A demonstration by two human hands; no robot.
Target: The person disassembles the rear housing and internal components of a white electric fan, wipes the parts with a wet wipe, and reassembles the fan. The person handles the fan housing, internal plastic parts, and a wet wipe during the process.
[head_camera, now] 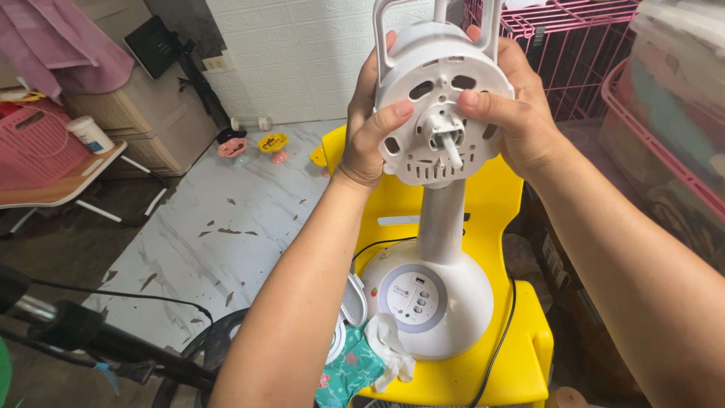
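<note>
Gripping the white round plastic fan motor housing [436, 113], both hands, left [368, 128] and right [517, 113], clasp it. Steady thumbs beside the bare shaft [451, 147] seem wise, base [427, 298] on the yellow plastic chair [521, 355].

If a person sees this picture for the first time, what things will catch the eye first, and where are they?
In the upper centre, the left hand and right hand clasp the white fan head, its bare shaft pointing at the camera. Below, the fan base stands on a bright yellow chair. At the upper right is a pink cage.
</note>
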